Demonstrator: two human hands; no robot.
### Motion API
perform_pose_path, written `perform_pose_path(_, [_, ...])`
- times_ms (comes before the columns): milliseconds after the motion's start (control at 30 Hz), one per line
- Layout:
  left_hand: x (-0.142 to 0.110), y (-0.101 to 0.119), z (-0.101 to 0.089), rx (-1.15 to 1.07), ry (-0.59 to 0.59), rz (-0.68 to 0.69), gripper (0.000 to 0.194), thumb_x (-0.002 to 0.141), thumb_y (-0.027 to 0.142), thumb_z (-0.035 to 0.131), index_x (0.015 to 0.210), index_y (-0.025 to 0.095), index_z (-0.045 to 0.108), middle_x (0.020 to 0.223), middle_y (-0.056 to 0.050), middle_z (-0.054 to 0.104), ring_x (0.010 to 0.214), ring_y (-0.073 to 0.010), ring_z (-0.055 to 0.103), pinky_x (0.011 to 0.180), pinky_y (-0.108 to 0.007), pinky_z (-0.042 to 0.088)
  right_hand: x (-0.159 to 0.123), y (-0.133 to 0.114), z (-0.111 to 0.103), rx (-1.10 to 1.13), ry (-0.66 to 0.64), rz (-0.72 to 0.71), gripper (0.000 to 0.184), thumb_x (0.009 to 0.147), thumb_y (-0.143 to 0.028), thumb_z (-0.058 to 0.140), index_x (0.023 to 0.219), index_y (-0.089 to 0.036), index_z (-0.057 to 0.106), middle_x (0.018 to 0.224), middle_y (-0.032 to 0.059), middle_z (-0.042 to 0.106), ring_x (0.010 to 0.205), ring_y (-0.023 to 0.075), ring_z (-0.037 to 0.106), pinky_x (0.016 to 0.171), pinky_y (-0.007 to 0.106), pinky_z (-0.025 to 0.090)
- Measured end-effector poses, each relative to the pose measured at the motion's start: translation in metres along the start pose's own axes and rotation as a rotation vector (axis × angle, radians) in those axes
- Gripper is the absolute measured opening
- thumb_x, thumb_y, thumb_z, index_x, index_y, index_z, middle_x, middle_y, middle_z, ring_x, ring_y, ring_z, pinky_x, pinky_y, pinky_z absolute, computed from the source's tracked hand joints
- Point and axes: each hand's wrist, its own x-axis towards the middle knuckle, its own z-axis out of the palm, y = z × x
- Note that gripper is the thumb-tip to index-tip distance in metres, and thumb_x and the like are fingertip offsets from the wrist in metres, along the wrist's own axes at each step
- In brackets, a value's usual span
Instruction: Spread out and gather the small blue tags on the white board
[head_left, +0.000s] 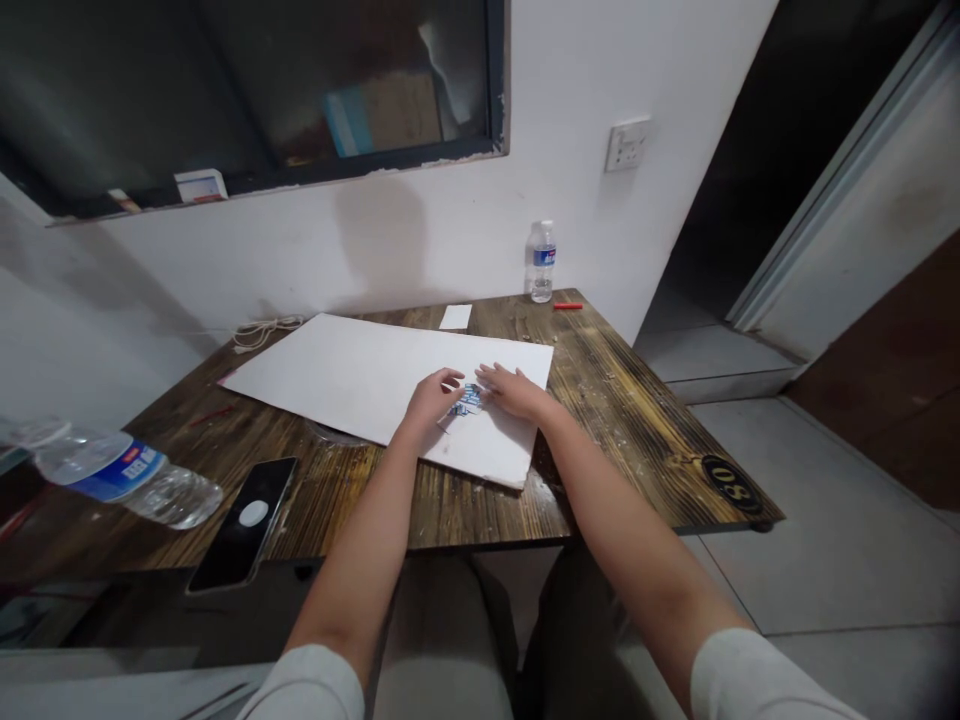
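Note:
A large white board (352, 365) lies flat on the wooden table, set at a slant. On its right part is a small cluster of blue-and-white printed pieces (469, 400), too small to make out exactly. My left hand (433, 402) rests at the left side of this cluster, fingers curved with a gap between thumb and fingers. From the other side, my right hand (514, 390) lies palm down over the board, its fingers stretched toward the pieces and partly covering them. I see nothing gripped in either hand.
On the wooden table (630, 430) a water bottle (543, 265) stands at the back, with a red stick-like thing (568, 306) beside it. A white card (455, 317) lies behind the board. At left are a large bottle (127, 472), a phone (244, 520) and a white cable (262, 330).

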Motion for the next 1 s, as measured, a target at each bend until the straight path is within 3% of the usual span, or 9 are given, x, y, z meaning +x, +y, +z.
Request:
perform_pose_path(100, [-0.003, 0.001, -0.003, 0.216, -0.291, 0.192, 0.037, 0.073, 0.032, 0.071, 0.11, 0.029, 0.072, 0.121, -0.006, 0.064, 0.114, -0.0248, 0.056, 0.104, -0.039, 0.042, -0.002, 0.006, -0.002, -0.048, -0.004, 0.068, 0.052, 0.098, -0.032, 0.045, 0.149, -0.027, 0.035, 0.16, 0.0066, 0.023, 0.148, 0.0324, 0.015, 0.114, 0.064, 0.016])
perform_pose_path(200, [-0.007, 0.003, -0.004, 0.438, -0.375, 0.168, 0.045, 0.08, 0.044, 0.064, 0.125, 0.035, 0.065, 0.146, -0.002, 0.049, 0.134, -0.031, 0.04, 0.113, -0.046, 0.029, -0.003, 0.01, 0.001, -0.117, -0.007, 0.188, 0.051, 0.097, -0.037, 0.046, 0.147, -0.025, 0.04, 0.16, 0.0082, 0.024, 0.147, 0.0377, 0.016, 0.112, 0.067, 0.015])
perform_pose_path(367, [-0.01, 0.002, -0.002, 0.625, -0.268, -0.088, 0.07, 0.086, 0.063, 0.049, 0.149, 0.036, 0.036, 0.161, -0.004, 0.023, 0.145, -0.0421, 0.017, 0.111, -0.058, 0.025, -0.001, 0.013, 0.002, -0.12, 0.101, 0.262, 0.046, 0.099, -0.03, 0.04, 0.144, -0.023, 0.043, 0.158, 0.0111, 0.029, 0.145, 0.034, 0.022, 0.111, 0.063, 0.021])
perform_pose_path(500, [-0.008, 0.0, 0.001, 0.607, -0.114, -0.069, 0.053, 0.093, 0.05, 0.045, 0.142, 0.03, 0.047, 0.15, -0.008, 0.045, 0.136, -0.0315, 0.04, 0.108, -0.046, 0.035, 0.002, 0.015, -0.003, -0.124, 0.128, 0.158, 0.034, 0.094, -0.024, 0.046, 0.121, -0.022, 0.067, 0.134, 0.0112, 0.06, 0.127, 0.028, 0.049, 0.105, 0.042, 0.036])
perform_pose_path(567, [-0.007, -0.002, 0.003, 0.599, -0.085, -0.013, 0.042, 0.095, 0.039, 0.043, 0.133, 0.028, 0.057, 0.14, -0.006, 0.056, 0.129, -0.025, 0.049, 0.106, -0.039, 0.038, 0.003, 0.015, -0.003, -0.119, 0.121, 0.086, 0.031, 0.093, -0.025, 0.049, 0.115, -0.024, 0.071, 0.125, 0.0082, 0.066, 0.119, 0.025, 0.054, 0.102, 0.035, 0.039])
perform_pose_path(700, [-0.006, -0.007, 0.009, 0.657, -0.145, -0.009, 0.047, 0.095, 0.046, 0.039, 0.139, 0.033, 0.051, 0.153, -0.002, 0.041, 0.141, -0.0278, 0.033, 0.112, -0.046, 0.03, 0.005, 0.013, 0.001, -0.122, 0.059, 0.023, 0.038, 0.091, -0.037, 0.058, 0.128, -0.033, 0.063, 0.145, 0.0037, 0.051, 0.133, 0.0277, 0.043, 0.109, 0.042, 0.033])
perform_pose_path(833, [-0.008, -0.012, 0.011, 0.755, -0.154, -0.177, 0.075, 0.086, 0.072, 0.035, 0.151, 0.036, 0.03, 0.162, -0.006, 0.017, 0.147, -0.0392, 0.013, 0.113, -0.06, 0.017, 0.003, 0.009, 0.004, -0.075, -0.046, 0.098, 0.081, 0.078, -0.06, 0.067, 0.149, -0.035, 0.036, 0.16, 0.006, 0.026, 0.146, 0.0369, 0.018, 0.114, 0.061, 0.014])
perform_pose_path(933, [-0.008, -0.015, 0.011, 0.736, -0.113, -0.226, 0.088, 0.079, 0.08, 0.037, 0.153, 0.034, 0.025, 0.163, -0.01, 0.014, 0.147, -0.0435, 0.009, 0.112, -0.064, 0.014, 0.001, 0.006, 0.003, -0.036, -0.062, 0.111, 0.105, 0.067, -0.067, 0.073, 0.153, -0.033, 0.024, 0.162, 0.0082, 0.016, 0.148, 0.0383, 0.007, 0.114, 0.065, 0.006])
perform_pose_path(1000, [-0.008, -0.015, 0.011, 0.691, -0.09, -0.194, 0.085, 0.082, 0.075, 0.038, 0.153, 0.03, 0.028, 0.162, -0.01, 0.018, 0.147, -0.0411, 0.011, 0.113, -0.063, 0.016, 0.0, 0.005, 0.002, -0.027, -0.029, 0.108, 0.111, 0.064, -0.066, 0.076, 0.154, -0.032, 0.021, 0.163, 0.0095, 0.013, 0.148, 0.038, 0.004, 0.114, 0.066, 0.005])
